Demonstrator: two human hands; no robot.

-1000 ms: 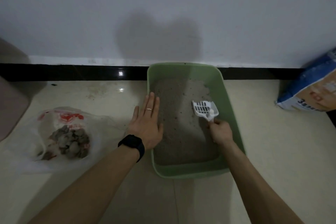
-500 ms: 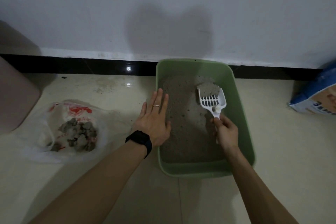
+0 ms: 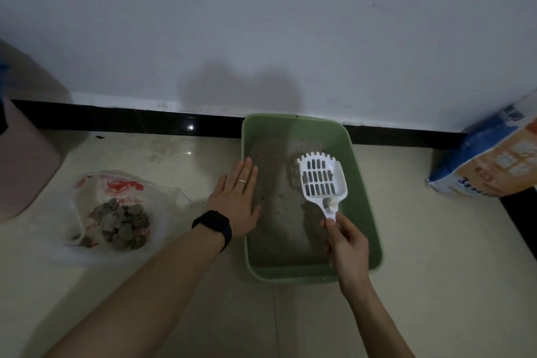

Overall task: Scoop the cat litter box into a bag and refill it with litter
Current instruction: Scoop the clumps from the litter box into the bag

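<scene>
A green litter box (image 3: 366, 200) with grey litter sits on the floor against the wall. My left hand (image 3: 236, 200) lies flat with straight fingers on the box's left rim. My right hand (image 3: 347, 244) grips the handle of a white slotted scoop (image 3: 321, 179), which is lifted above the litter with nothing visible in it. To the left, a clear plastic bag (image 3: 116, 209) with red print lies open on the floor and holds grey litter clumps.
A blue and orange litter sack (image 3: 494, 157) leans at the right by the wall. A pinkish bin (image 3: 23, 160) stands at the far left. A black skirting strip (image 3: 130, 119) runs along the wall behind the box.
The scoop dug toward the far end of the box, came up with litter, and is now lifted with the litter sifted out. My left hand has stayed on the rim.
</scene>
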